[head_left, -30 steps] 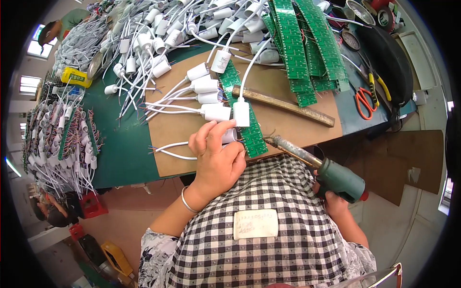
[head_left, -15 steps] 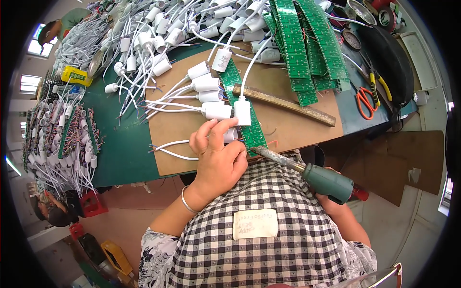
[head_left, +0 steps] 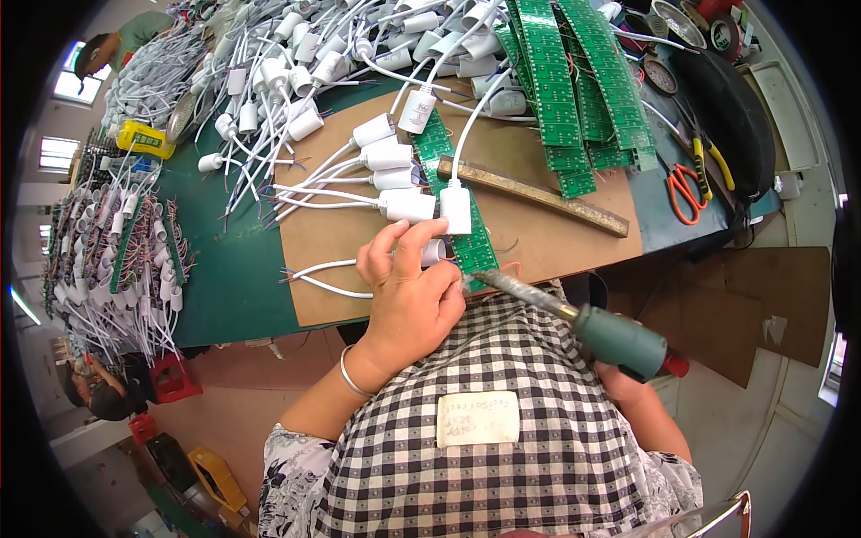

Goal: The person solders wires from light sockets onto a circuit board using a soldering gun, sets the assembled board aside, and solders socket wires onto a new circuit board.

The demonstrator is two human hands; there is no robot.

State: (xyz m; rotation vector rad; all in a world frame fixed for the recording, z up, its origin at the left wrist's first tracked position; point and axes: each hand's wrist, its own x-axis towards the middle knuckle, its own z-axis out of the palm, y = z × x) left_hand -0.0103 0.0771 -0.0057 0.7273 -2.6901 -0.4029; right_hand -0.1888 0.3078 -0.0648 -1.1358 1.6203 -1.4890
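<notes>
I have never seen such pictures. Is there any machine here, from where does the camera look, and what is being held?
No robot: these are one person's bare hands. The single view comes from a fisheye camera on the person's head, looking down, so straight edges bend.

The right hand holds a green-bodied soldering iron, its tip close to the near end of a green circuit board strip. The left hand is beside it, a fingertip seeming to touch a white cabled cap; whether it pinches anything is unclear.

The green table also bears a brown sheet, a bar and pliers.
</notes>
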